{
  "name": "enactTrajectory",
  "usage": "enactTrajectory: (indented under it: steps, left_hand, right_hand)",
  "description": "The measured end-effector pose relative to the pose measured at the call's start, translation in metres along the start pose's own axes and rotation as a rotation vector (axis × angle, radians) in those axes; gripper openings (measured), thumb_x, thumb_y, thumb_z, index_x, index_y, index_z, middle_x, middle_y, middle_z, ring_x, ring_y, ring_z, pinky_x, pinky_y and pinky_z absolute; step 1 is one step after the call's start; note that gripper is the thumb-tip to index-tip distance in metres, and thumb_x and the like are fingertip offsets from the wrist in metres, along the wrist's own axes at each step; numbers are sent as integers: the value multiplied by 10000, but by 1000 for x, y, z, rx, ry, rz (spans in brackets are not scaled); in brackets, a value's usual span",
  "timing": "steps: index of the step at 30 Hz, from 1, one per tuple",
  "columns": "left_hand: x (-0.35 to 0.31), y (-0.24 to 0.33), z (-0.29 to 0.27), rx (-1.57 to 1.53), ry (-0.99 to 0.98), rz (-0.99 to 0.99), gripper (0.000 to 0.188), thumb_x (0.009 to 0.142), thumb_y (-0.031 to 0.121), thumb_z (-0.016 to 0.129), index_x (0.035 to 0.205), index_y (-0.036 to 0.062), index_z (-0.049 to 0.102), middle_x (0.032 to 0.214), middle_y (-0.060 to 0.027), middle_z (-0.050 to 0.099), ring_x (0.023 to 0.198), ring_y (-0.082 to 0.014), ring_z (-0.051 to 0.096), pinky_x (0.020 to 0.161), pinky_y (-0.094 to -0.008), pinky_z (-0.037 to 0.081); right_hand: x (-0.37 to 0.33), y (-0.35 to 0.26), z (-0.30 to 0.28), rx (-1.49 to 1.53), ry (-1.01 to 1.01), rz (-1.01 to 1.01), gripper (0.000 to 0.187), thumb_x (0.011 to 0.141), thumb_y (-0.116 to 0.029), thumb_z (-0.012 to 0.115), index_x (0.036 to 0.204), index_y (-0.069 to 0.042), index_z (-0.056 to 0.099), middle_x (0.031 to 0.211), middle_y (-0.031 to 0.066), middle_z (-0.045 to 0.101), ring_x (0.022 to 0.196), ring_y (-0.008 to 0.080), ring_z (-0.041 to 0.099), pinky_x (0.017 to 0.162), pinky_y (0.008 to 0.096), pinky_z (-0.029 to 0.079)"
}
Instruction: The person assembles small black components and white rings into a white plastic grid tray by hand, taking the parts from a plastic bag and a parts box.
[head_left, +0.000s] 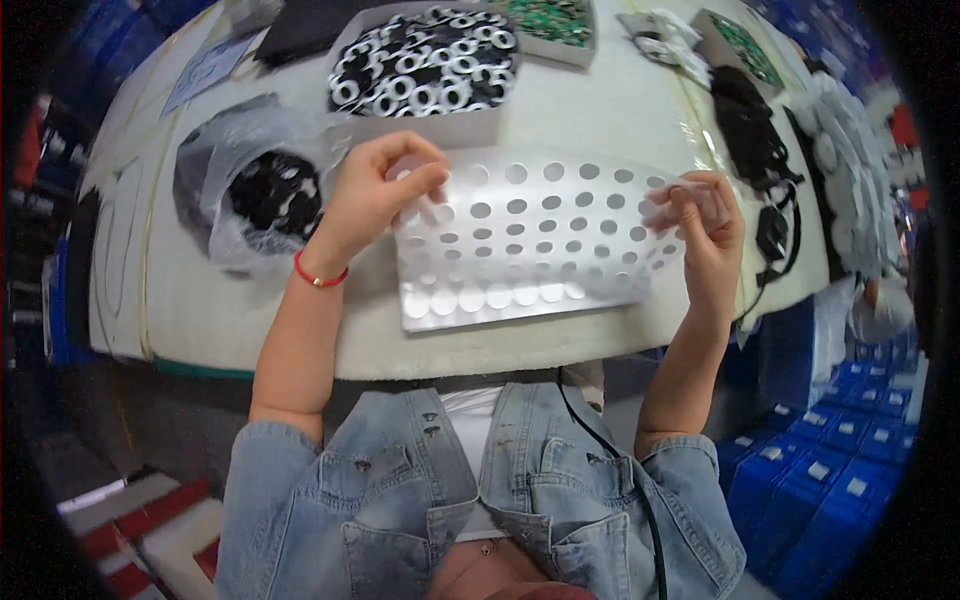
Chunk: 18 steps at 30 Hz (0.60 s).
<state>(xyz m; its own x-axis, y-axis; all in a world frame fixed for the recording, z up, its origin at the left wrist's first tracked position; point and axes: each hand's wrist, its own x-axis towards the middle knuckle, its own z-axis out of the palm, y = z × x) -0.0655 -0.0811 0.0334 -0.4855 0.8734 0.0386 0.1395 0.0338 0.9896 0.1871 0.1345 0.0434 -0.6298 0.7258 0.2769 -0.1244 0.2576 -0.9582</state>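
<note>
Holding: both hands grip a white perforated sheet [520, 245] w/ rows of round holes, raised just above the pale surface [600, 110], directly in front of the person
Sheet state: most holes punched through; bottom row nearest the body looks filled w/ white discs; sheet bows slightly btwn the hands
Left hand [375, 195]: at sheet's upper-left corner, fingers [425, 185] pressed together, pinching what looks like a small clear disc or film tab at the edge; red cord on wrist
Right hand [712, 225]: at sheet's right edge, fingers [685, 205] pinching the sheet margin plus a bit of clear film
Step in hand: looks like peeling a round piece off the sheet, left side doing the picking, right steadying
Next move needs: steady hold on right, a clean lift at the disc edge w/o creasing the sheet; judgement only
Clear bag [240, 190]: left of the sheet on the surface, open, holds a heap of small black parts
Grey tray [425, 125]: just beyond the sheet, full of black-and-white rings, jumbled
Far trays: green circuit boards in a tray [555, 25] at top centre, another tray of boards [745, 45] top right
Black cables [755, 150]: right side, loose bundle, near white padded pieces [850, 170]
Blue crates [830, 470]: on the floor, lower right, stacked
</note>
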Motion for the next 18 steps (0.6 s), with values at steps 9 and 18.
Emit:
enactTrajectory:
  steps: [9,18]
  left_hand:
    - [11,-22,-3,-35,245,-6,194,951,227,580,1016,50,627,770,7,617,664,-48,580,531,-204,475]
    - [16,-38,4,6,223,-7,221,970,231,546,1012,26,614,698,4,594,448,-4,366,464,-182,423]
  right_hand:
    - [-63,-48,-163,-251,1021,-408,174,964,-95,510,1090,-20,604,929,46,617,745,99,557,624,211,444]
    - [-200,85,-314,-187,1978,-146,270,891,-173,437,1072,-54,597,824,98,592,516,218,538,382,365,370]
